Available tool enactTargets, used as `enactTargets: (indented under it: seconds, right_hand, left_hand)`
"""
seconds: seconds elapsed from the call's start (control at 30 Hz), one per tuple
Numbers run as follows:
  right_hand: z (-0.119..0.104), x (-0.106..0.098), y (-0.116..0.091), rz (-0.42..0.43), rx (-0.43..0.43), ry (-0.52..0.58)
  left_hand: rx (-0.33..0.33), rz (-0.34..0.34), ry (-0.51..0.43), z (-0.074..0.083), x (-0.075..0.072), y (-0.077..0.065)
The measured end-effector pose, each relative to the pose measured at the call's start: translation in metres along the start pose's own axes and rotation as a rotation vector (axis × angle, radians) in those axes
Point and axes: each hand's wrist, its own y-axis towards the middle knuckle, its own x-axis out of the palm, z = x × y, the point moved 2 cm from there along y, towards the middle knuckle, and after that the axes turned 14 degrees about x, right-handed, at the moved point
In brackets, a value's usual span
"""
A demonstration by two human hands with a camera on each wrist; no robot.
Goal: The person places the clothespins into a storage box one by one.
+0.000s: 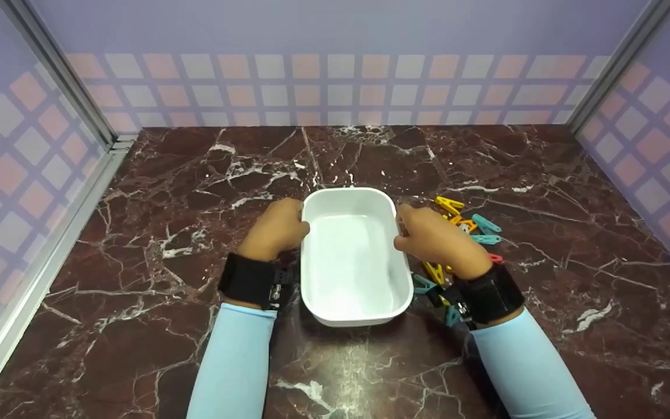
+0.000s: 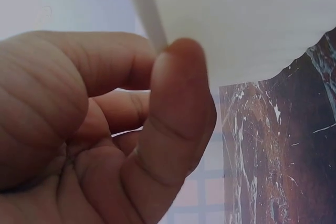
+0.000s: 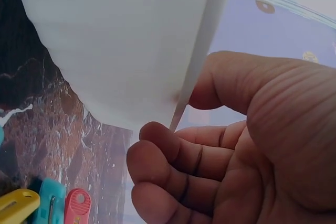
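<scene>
A white rectangular tray (image 1: 349, 262) with rounded corners and nothing inside is held between both hands over the marble-patterned table. My left hand (image 1: 277, 227) pinches its left rim, and the left wrist view shows thumb and fingers on either side of the tray wall (image 2: 252, 19). On the opposite rim my right hand (image 1: 437, 235) pinches in the same way, with the tray wall (image 3: 115, 40) between thumb and fingers in the right wrist view. Clothespins (image 1: 486, 239) in yellow, teal, orange and red lie beside and partly beneath the right hand, which hides some.
The dark red table (image 1: 154, 326) with white veins runs back to a purple wall (image 1: 335, 35) with pink and white squares. Side panels stand left and right. Several clothespins (image 3: 50, 200) also show at the lower left in the right wrist view.
</scene>
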Motion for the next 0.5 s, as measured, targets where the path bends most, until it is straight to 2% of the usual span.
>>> enactTargets:
  seconds: [0.3,0.5]
  right_hand:
    - [0.0017,0.0000,-0.0004,0.003,0.004,-0.016]
    - [0.0012,0.0007,-0.0002,0.028,-0.027,-0.027]
  left_hand:
    - [-0.010,-0.008,-0.005,-0.0005,0.0011,0.0005]
    - [0.027,-0.008,0.000,-0.0005,-0.0008,-0.0003]
